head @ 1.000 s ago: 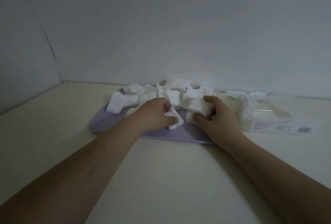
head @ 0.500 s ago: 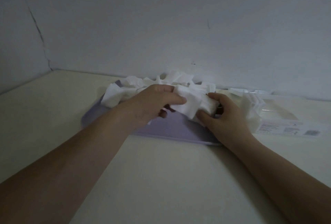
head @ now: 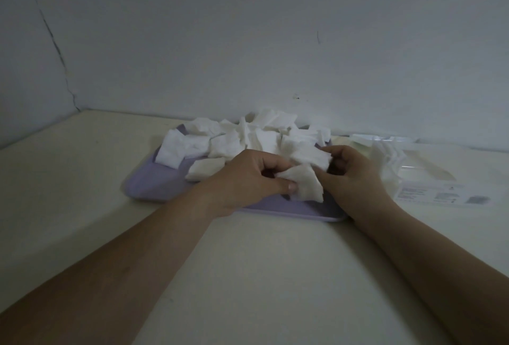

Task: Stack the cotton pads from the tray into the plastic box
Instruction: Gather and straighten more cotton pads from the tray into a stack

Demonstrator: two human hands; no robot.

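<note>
Pale, dim wall (head: 248,27) fills the far half of the scene, with a dark crack (head: 57,52) running down its left part, and a cream table (head: 261,275) stretches from it to the near edge. Two bare forearms reach in from the near side. The left hand (head: 245,179) is curled, its thumb and fingers pinching one cotton pad (head: 303,185) by the left corner, just above the near right part of the tray. The right hand (head: 355,176) is also curled, its fingers wrapped round a small bundle of pads (head: 308,151) just beyond that single pad; how many are in the bundle cannot be told. The lilac tray (head: 154,185) lies flat on the table close to the wall, its far half heaped with a loose pile of white pads (head: 248,138), square, crumpled and overlapping. Just right of the tray stands the clear plastic box (head: 429,179), with some white pads (head: 385,162) at its left end and a printed label (head: 440,196) on its near wall, too blurred to read. The hands hide the tray's right side, and the dim light makes the box's far rim hard to trace
</note>
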